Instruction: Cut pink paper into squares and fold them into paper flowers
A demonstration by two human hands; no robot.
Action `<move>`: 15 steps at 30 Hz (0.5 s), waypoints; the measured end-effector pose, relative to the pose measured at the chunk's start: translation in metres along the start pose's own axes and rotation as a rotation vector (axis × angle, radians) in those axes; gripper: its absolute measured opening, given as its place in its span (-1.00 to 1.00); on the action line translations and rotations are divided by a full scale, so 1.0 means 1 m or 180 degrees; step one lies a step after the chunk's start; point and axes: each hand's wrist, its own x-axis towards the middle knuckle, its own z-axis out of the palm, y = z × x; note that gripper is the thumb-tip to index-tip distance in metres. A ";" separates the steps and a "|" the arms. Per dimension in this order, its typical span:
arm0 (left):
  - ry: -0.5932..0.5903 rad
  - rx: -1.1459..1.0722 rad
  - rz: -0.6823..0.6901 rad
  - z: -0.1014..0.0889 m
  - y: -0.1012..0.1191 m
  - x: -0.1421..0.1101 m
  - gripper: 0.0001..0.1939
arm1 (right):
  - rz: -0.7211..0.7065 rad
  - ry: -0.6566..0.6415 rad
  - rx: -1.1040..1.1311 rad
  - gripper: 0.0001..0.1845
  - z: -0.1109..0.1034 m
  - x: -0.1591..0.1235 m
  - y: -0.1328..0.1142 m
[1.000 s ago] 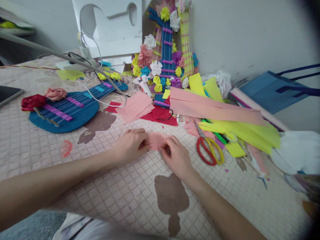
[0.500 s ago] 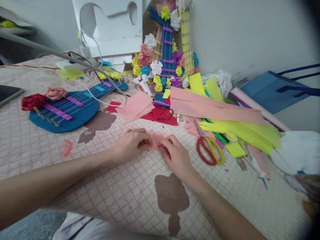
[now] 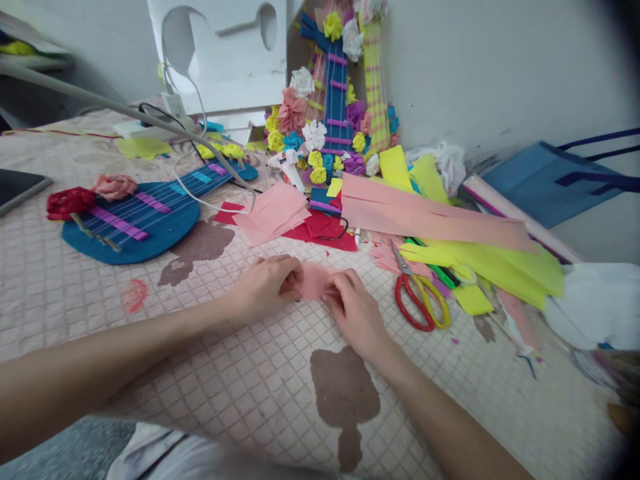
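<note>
A brown patch (image 3: 345, 387) is seen nearest the front of the tabletop (image 3: 235, 387), which is covered in a pale diamond pattern. Just beyond, a small pink piece of paper (image 3: 314, 280) is held low over the middle of the tabletop, its left edge pinched by the left hand (image 3: 267, 287) and its right edge by the right hand (image 3: 357, 310). The fingers of both hands are curled, and the fingertips are partly hidden.

To the right, scissors (image 3: 416, 300) with one red and one yellow handle are left open, their blades pointed away. A flat blue guitar (image 3: 170, 230), topped by a red flower (image 3: 71, 202) and a pink flower (image 3: 115, 187), is laid at left.

Farther back, loose pink sheets (image 3: 267, 217) are spread partly over red paper (image 3: 340, 240), and a long pink strip (image 3: 425, 213) is draped partly over yellow paper (image 3: 525, 267). Behind them, a white glue gun (image 3: 289, 168) is placed beside bunched paper flowers (image 3: 315, 135), with an upright blue guitar (image 3: 336, 93) framed by blooms. A white board (image 3: 240, 73) with cut-out shapes is stood at the rear.
</note>
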 end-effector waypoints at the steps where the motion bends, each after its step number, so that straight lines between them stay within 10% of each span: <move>1: 0.0035 -0.0127 -0.0010 -0.001 -0.003 0.000 -0.82 | -0.0009 -0.0004 0.0162 -0.86 -0.001 -0.001 0.001; 15: 0.0274 -0.0475 -0.0266 -0.012 -0.021 0.016 -0.78 | 0.0241 0.0649 0.0464 -0.95 -0.020 0.014 0.041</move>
